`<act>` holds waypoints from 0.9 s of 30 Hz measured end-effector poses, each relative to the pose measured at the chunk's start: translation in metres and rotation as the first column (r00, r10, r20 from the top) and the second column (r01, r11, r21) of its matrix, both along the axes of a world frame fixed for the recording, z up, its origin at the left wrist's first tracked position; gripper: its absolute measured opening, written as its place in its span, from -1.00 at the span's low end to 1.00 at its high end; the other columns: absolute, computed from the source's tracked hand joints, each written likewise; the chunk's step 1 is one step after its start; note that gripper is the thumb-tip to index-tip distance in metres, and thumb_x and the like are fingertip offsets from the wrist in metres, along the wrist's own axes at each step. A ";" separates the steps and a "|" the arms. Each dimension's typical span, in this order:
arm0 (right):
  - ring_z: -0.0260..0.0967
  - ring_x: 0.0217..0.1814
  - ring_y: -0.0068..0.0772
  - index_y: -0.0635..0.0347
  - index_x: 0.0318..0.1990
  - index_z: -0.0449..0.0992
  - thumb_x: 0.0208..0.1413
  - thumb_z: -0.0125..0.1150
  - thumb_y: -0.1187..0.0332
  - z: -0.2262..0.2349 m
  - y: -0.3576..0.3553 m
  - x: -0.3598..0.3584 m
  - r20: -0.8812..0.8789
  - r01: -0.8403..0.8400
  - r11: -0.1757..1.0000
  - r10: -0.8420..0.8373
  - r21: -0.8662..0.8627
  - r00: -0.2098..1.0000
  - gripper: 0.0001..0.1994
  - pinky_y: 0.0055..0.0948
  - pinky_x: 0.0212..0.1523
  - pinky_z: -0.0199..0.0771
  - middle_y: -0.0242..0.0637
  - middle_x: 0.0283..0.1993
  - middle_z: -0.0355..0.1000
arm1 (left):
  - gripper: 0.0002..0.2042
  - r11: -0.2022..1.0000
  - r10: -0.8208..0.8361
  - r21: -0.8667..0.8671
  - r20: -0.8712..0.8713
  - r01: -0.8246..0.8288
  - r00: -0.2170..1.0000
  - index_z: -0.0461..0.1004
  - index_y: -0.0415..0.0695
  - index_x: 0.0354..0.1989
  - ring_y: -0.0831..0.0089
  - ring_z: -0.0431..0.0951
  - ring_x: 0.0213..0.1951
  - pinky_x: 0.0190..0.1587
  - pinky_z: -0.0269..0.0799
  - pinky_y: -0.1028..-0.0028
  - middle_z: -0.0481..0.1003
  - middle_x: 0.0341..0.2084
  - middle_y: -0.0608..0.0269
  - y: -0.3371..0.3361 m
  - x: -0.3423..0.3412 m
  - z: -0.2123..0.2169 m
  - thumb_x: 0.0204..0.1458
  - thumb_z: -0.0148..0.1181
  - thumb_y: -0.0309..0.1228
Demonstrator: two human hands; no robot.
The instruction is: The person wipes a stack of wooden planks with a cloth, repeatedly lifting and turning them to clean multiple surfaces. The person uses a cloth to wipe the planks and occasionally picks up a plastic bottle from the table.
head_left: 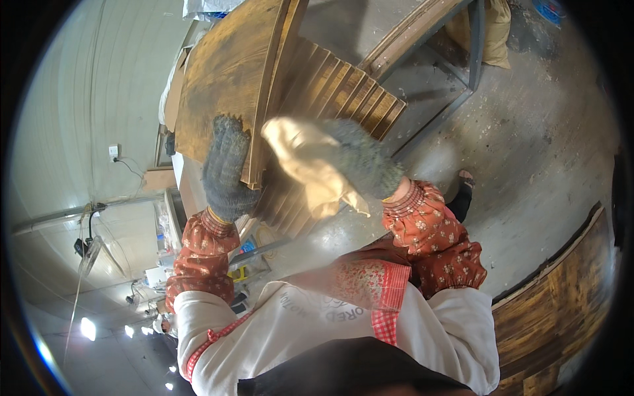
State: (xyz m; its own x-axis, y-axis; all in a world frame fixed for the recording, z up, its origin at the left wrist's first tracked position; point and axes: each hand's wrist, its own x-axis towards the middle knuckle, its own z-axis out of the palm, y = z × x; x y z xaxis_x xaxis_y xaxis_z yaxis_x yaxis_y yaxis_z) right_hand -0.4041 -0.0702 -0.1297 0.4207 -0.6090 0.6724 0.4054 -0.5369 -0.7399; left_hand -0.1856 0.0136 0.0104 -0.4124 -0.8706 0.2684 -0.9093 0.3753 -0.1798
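Note:
My left hand [228, 168], in a grey knitted glove, grips the near corner of a brown-stained wooden board [221, 72]. Its fingers lie along the board's face; the thumb is hidden. To the right, my right hand [370, 158], also gloved and blurred by motion, is closed on a crumpled pale tan cloth [307, 158]. The cloth hangs in front of the board's edge and over a stack of brown slats [343, 86]. Its lower end dangles loose.
The slats lean out over the grey floor [528, 138]. A metal-legged frame [456, 66] stands beyond, with a tan sack [492, 36] by it. Another dark wooden panel [561, 303] is at the lower right. A pale wall with a socket [113, 154] runs along the left.

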 end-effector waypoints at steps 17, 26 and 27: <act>0.46 -0.13 -0.35 0.21 0.03 0.42 0.22 0.12 0.30 -0.045 -0.106 -0.098 0.149 -0.104 0.878 0.038 0.467 0.988 -0.71 -0.40 -0.09 0.51 -0.23 -0.09 0.47 | -0.63 0.958 0.133 0.283 -0.324 -0.039 0.936 0.41 -0.22 0.16 0.08 0.28 0.29 0.35 0.12 0.24 0.39 0.17 -0.07 -0.132 -0.034 0.044 0.21 0.13 -0.37; 0.41 0.05 -0.10 0.24 0.14 0.41 0.12 0.22 0.18 0.044 -0.246 -0.106 -0.362 0.503 0.860 -0.497 -0.085 0.789 -0.52 -0.25 0.09 0.39 -0.01 0.03 0.44 | -0.64 0.938 0.346 0.168 -0.389 -0.304 0.854 0.41 -0.22 0.18 0.19 0.23 0.33 0.37 0.07 0.29 0.34 0.24 0.01 -0.161 -0.022 0.024 0.22 0.10 -0.40; 0.38 0.11 -0.10 0.16 0.13 0.45 0.13 0.20 0.20 0.058 -0.264 -0.095 -0.246 0.553 0.829 -0.521 0.081 0.817 -0.57 -0.23 0.17 0.34 -0.06 0.07 0.43 | -0.64 0.933 0.359 0.161 -0.388 -0.321 0.849 0.41 -0.22 0.18 0.18 0.23 0.33 0.36 0.07 0.28 0.34 0.23 0.01 -0.159 -0.023 0.023 0.22 0.10 -0.39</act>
